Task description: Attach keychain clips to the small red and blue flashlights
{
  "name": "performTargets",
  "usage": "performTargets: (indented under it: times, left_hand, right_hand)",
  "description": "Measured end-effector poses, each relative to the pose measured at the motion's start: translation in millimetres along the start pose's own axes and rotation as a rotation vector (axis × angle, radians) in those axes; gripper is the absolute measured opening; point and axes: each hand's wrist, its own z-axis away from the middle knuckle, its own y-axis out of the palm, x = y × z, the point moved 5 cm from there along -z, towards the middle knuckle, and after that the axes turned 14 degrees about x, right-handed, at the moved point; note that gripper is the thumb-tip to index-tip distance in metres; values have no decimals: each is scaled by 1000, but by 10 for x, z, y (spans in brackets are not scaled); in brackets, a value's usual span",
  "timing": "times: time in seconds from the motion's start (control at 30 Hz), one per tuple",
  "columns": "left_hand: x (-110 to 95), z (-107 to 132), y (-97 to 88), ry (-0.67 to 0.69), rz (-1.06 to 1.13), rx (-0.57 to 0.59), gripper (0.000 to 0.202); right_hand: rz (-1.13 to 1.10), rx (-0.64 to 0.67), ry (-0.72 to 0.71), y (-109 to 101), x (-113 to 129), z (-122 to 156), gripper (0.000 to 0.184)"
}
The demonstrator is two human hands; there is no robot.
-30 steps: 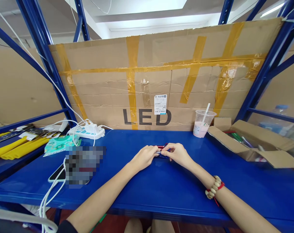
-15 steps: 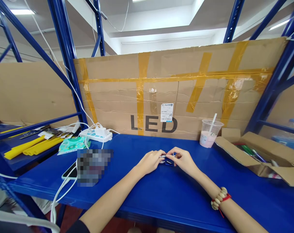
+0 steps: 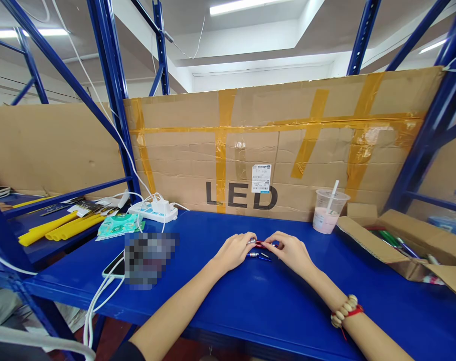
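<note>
A slim red pen point(image 3: 260, 244) with a silvery part lies between my two hands above the blue tabletop. The fingers of my left hand point(image 3: 233, 251) are closed on its left, silvery end. My right hand point(image 3: 289, 253) pinches the red part between thumb and fingers. Just below them a blue pen point(image 3: 259, 256) with silvery parts rests on the table, close to my left fingertips. My fingers hide both ends of the red pen.
At the right stands an open cardboard box point(image 3: 391, 255) with pens inside. A plastic cup point(image 3: 327, 210) with pink drink and straw is beside it. Leftward are a power strip point(image 3: 156, 210), a green packet point(image 3: 118, 225), a phone point(image 3: 114, 268) and white cables. Cardboard closes the back.
The red pen shows more clearly between my hands, and the blue pen is less covered. My right hand has shifted slightly right, away from the left. The view has tilted up slightly.
</note>
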Motion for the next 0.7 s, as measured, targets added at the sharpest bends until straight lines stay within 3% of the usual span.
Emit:
performTargets:
  times: [0.7]
  left_hand:
    - [22, -12, 21, 21, 13, -1, 18]
  right_hand:
    - [44, 39, 52, 14, 16, -7, 26]
